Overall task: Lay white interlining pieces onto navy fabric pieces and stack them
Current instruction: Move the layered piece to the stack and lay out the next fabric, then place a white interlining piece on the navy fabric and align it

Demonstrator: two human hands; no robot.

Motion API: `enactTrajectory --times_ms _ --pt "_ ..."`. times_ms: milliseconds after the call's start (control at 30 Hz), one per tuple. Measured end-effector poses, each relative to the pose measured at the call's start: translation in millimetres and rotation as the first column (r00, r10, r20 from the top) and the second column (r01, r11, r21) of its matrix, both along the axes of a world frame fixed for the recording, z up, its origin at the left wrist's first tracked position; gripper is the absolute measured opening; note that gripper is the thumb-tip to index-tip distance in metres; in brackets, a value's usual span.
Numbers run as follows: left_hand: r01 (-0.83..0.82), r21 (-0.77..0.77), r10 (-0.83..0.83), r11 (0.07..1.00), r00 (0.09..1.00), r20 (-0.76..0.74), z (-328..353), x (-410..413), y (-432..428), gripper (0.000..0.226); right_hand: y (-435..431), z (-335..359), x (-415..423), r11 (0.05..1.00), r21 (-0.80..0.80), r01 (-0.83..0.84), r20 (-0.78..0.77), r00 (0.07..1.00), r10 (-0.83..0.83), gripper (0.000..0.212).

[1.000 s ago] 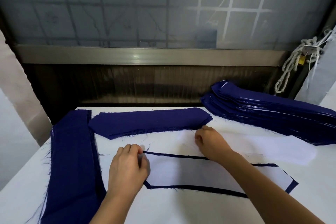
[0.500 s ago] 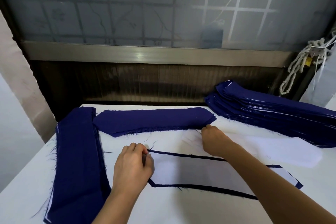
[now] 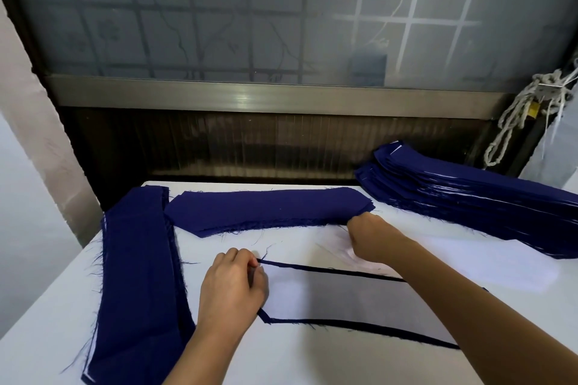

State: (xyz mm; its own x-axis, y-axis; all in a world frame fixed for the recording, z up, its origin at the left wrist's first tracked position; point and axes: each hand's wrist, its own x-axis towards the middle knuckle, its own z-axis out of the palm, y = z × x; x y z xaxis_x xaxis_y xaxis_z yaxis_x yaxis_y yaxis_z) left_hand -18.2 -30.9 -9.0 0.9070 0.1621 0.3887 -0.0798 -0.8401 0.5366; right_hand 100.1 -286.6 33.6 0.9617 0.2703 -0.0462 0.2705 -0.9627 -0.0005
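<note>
1. Left hand [image 3: 233,287] first: the fingers are curled in and pinch the left end of the navy piece [image 3: 359,327] lying right in front, with the navy edge poking out between them. The right hand [image 3: 372,237] is balled up as well, further back and to the right, touching the near right corner of the middle stack [image 3: 266,206]. I honestly can't tell if it's got hold of anything.
2. The white table [image 3: 312,366] carries everything.
3. The right stack [image 3: 469,206] is the big one: loads of navy pieces piled along the far right, with thin white edges showing between the layers. It sits well clear of both hands.
4. The left stack [image 3: 137,275] is more navy, running front to back down the left side, just beside the left hand.
5. The middle stack lies crosswise at the back, frayed threads along its near edge.
6. The navy piece stretches from the left hand off to the right and passes under the right forearm. A white interlining piece [image 3: 337,300] lies flat on top, so only a thin navy border shows around it.
7. The interlining pile [image 3: 484,262] is white on white, between the navy piece and the right stack. Its left end is under the right hand.
8. A knotted rope [image 3: 516,116] hangs in the far right corner.
</note>
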Motion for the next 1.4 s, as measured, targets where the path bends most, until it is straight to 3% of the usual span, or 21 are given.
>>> enactTrajectory --times_ms 267,500,767,1067,1200,1400 --pt "-0.013 -0.015 0.013 1.000 1.000 -0.009 -0.4 1.1 -0.1 0.007 -18.8 -3.3 -2.4 0.976 0.203 0.077 -0.025 0.997 -0.074 0.006" --pt "-0.020 -0.020 0.019 1.000 1.000 -0.009 -1.2 1.6 0.4 0.009 -15.7 -7.8 -1.8 0.987 0.147 0.058 -0.021 0.998 -0.055 0.008" --pt "-0.016 -0.021 0.016 1.000 1.000 -0.006 -1.6 2.4 0.6 0.009 -20.6 -10.3 -3.9 0.957 0.263 0.120 -0.048 0.993 -0.112 0.005" --pt "-0.015 -0.048 0.014 0.999 1.000 -0.011 -2.9 1.7 1.4 0.013 -14.9 -6.9 -3.4 0.973 0.201 0.116 -0.037 0.993 -0.110 0.009" --pt "-0.015 -0.054 0.014 0.998 1.000 -0.013 -3.1 2.3 1.6 0.012 -18.8 -8.0 -4.2 0.946 0.290 0.142 -0.046 0.990 -0.135 0.005" --pt "-0.013 -0.060 0.013 0.998 1.000 -0.010 -2.4 1.7 1.3 0.012 -22.6 -9.8 -7.7 0.885 0.432 0.170 -0.059 0.985 -0.161 0.021"
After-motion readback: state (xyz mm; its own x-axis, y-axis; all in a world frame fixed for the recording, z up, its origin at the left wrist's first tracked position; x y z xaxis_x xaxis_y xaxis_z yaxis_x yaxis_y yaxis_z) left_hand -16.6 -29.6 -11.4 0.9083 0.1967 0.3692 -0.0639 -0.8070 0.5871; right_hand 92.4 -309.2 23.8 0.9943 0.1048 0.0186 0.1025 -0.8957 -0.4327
